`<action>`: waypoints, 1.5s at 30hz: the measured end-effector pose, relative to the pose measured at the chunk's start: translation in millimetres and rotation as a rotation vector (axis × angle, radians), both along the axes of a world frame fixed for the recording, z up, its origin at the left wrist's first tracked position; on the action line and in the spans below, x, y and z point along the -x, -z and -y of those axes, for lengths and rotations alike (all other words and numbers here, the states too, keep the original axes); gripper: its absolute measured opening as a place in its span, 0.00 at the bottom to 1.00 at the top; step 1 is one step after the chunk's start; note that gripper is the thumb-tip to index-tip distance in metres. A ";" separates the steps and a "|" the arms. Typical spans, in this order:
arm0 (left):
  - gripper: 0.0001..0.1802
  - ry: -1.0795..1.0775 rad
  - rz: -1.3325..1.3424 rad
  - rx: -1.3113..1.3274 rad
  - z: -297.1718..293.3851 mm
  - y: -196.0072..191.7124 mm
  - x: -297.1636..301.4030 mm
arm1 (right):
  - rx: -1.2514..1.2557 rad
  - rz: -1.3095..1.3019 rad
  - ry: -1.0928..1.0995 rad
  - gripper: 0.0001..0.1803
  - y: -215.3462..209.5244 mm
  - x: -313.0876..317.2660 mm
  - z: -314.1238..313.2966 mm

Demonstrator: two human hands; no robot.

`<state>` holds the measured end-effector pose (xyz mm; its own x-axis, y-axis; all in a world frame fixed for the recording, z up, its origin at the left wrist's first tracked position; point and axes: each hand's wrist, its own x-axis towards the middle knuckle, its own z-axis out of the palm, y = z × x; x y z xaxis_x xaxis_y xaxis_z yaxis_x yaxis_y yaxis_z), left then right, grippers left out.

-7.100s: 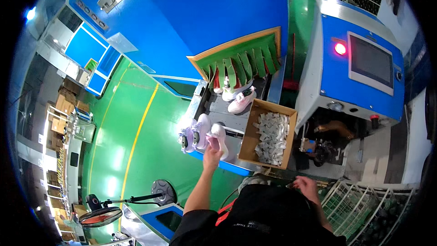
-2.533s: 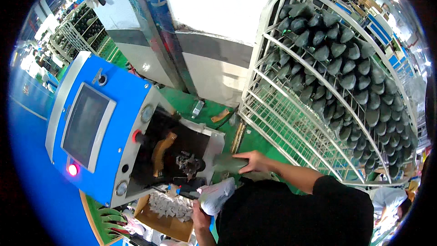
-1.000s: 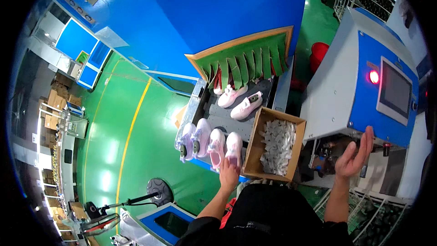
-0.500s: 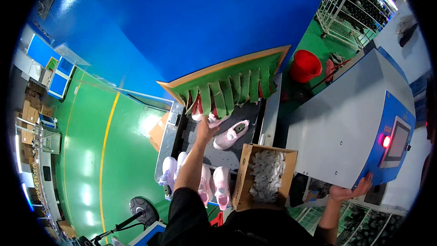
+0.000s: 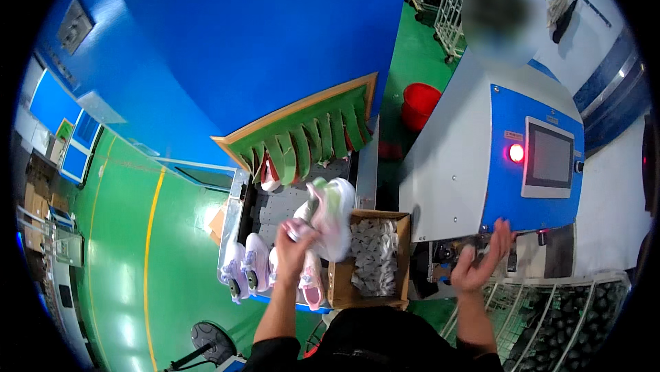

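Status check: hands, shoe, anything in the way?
Left hand gripping white shoe, lifted above conveyor. Right hand open, empty, at blue-and-white machine's lower edge. Cardboard box directly beside shoe; more shoes below.

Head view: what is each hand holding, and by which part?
The left hand grips a white and pink shoe at its near end, which end unclear. The right hand is open and holds nothing.

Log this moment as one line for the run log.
left hand: holds white shoe over conveyor | right hand: open, at machine edge | box beside shoes
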<state>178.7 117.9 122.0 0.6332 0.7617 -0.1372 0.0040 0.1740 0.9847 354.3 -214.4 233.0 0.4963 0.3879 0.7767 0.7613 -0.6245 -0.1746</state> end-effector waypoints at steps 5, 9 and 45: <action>0.31 0.547 0.238 0.517 145.4 -38.6 19.4 | -0.454 -1.312 -0.706 0.53 13.1 70.9 27.8; 0.20 0.687 -0.037 0.618 201.2 -45.1 9.5 | -0.543 -1.794 -0.816 0.53 30.3 68.6 93.0; 0.19 0.904 -0.333 0.287 309.4 63.6 -26.3 | 0.525 -0.740 0.433 0.45 115.4 4.3 149.9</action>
<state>205.0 -191.5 58.4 0.8534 -0.0759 -0.5157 0.5198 0.1997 0.8306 349.9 -364.3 117.6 0.9645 0.2640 -0.0019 0.2614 -0.9557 -0.1351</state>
